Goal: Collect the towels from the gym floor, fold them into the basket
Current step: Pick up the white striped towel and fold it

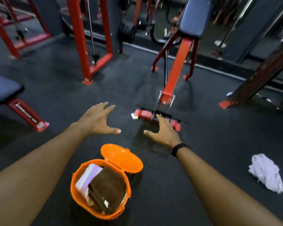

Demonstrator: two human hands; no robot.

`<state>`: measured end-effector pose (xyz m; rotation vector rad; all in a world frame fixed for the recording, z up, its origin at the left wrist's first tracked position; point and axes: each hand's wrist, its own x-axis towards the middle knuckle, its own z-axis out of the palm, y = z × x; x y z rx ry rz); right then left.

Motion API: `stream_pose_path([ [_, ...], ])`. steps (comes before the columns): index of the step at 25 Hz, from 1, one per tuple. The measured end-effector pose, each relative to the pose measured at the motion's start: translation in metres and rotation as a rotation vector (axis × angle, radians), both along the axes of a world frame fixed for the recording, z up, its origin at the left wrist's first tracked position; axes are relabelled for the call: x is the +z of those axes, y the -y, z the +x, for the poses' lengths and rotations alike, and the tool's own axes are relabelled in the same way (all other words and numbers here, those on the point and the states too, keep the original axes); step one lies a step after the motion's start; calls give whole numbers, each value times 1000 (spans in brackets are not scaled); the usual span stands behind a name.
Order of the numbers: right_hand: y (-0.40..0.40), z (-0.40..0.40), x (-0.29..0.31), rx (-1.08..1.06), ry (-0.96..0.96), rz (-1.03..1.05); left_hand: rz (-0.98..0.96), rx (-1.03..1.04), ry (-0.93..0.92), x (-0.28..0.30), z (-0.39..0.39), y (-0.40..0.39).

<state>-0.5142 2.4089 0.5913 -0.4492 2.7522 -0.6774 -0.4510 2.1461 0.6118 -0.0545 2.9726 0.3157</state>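
while both bare arms stretch forward over the dark rubber gym floor [55,82], the left hand [96,119] is spread wide with fingers splayed, palm down, holding nothing. the right hand [163,132], with a black band [178,148] on its wrist, is also spread and empty, its fingers reaching toward 12 o'clock. between the forearms, at 6 o'clock, a round orange plastic basket [82,204] stands on the floor, its hinged orange lid [121,159] flipped open toward 12 o'clock. inside lie a folded dark brown towel [108,188] and, beside it at 10 o'clock, a folded pale lilac towel [87,178]. at 4 o'clock a crumpled white towel [266,173] lies loose on the floor, well apart from the basket. just beyond the right fingertips stands the red steel foot of an incline bench with a dark blue pad [194,17]. at 9 o'clock sits another blue-padded red bench [3,88].
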Motion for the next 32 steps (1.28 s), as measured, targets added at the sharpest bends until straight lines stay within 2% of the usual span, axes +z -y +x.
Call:
stream_pose_path([
  [3,-40,-11,124,-60,-92,-104,179,43,-146,106,-10,-31],
  [6,-81,-10,225,-72,-177,-146,314,-6,-267,192,-19,-59],
  [10,-139,8,325,-178,-298,-209,448,-107,-383,281,-37,-96],
  [13,-183,26,375,-297,-386,-217,534,-200,-408,333,-52,-126],
  [20,-278,88,414,-558,-445,-209,682,-420,-337,379,-67,-227],
  [32,-487,199,397,-884,-414,-77,757,-698,-167,361,-58,-482],
])
